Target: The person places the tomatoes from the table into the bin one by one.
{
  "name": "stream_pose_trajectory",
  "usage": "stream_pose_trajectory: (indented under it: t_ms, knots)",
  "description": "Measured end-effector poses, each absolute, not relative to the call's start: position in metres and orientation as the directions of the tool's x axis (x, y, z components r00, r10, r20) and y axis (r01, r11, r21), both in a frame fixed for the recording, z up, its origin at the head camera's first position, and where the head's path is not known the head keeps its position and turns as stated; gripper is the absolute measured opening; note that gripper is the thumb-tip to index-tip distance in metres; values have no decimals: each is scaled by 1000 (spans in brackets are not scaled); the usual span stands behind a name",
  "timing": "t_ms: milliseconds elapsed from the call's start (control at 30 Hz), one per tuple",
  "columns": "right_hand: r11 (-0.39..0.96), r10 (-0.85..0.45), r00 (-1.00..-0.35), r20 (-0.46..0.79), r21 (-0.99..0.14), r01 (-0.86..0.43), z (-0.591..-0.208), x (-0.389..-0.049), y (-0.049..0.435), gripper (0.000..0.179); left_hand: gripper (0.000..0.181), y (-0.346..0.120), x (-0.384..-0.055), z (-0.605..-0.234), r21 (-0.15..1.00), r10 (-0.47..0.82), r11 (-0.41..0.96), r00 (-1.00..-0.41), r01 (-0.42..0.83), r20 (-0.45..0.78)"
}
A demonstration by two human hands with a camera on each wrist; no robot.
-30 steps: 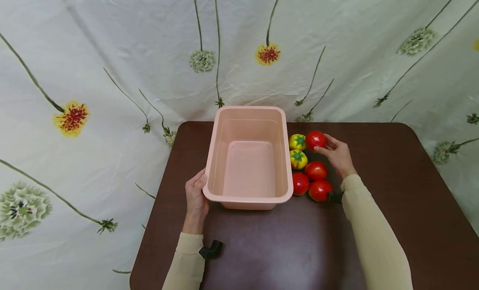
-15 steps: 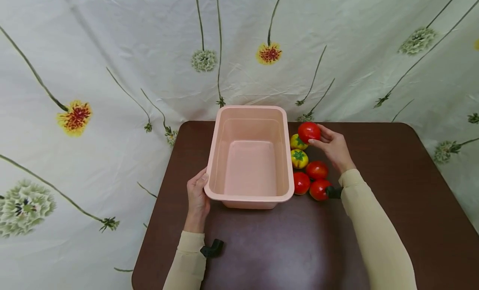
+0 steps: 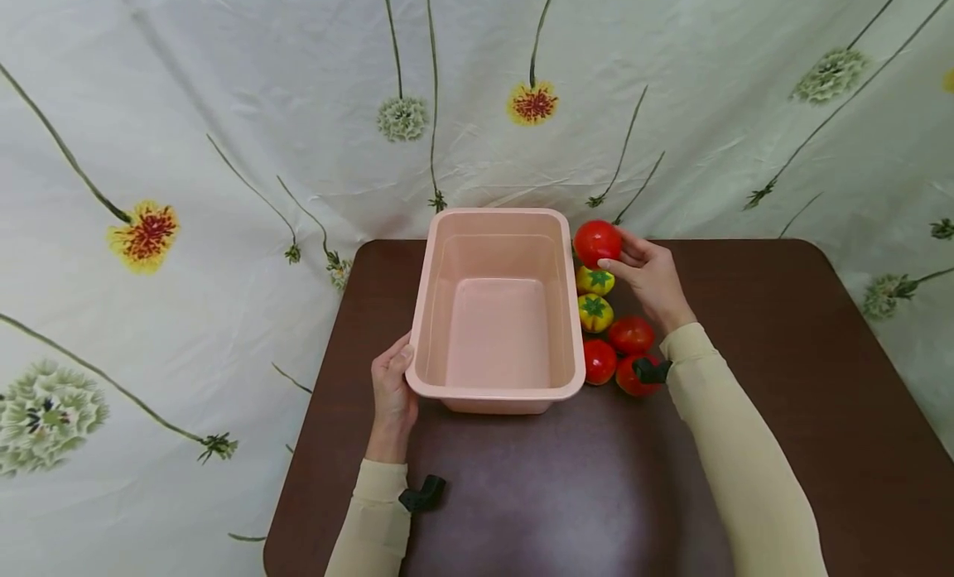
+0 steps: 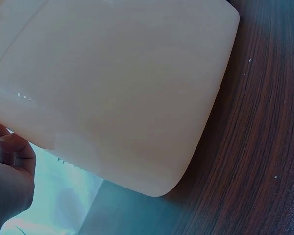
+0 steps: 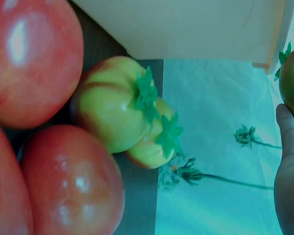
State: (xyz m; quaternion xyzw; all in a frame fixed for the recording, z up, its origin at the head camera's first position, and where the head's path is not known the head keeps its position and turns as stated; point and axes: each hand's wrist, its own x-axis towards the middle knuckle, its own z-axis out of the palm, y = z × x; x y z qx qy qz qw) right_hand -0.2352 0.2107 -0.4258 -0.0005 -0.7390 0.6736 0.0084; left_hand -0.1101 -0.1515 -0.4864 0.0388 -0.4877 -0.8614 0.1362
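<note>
A pink plastic basin (image 3: 499, 337) stands on the table, with nothing inside it. My left hand (image 3: 393, 395) grips its left rim near the front corner, thumb on top; the left wrist view shows the basin's outer wall (image 4: 122, 98) beside that hand. My right hand (image 3: 650, 275) holds a red tomato (image 3: 597, 243) between thumb and fingers, raised beside the basin's far right rim. In the right wrist view the held tomato (image 5: 293, 83) shows green leaves at the right edge. Below it lie two yellow tomatoes (image 3: 595, 313) with green leafy tops.
Several red tomatoes (image 3: 631, 335) lie against the basin's right side, partly under my right wrist's black camera mount (image 3: 651, 370). The dark wooden table (image 3: 522, 494) ends at a flowered white cloth (image 3: 298, 80) hanging behind and to the left.
My right hand has lifted the red tomato and carried it leftward and away from me, from beside the yellow tomatoes to near the basin's rim. My left hand keeps its grip on the basin.
</note>
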Motion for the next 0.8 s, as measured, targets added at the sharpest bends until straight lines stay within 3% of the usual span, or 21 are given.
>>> stream_pose_trajectory:
  t_ms: [800]
  knots:
    - [42,-142,-987,77,-996,-84,-403,-226,171,63,32,-152,-109,-488,842,-262,-497,-961,210,85]
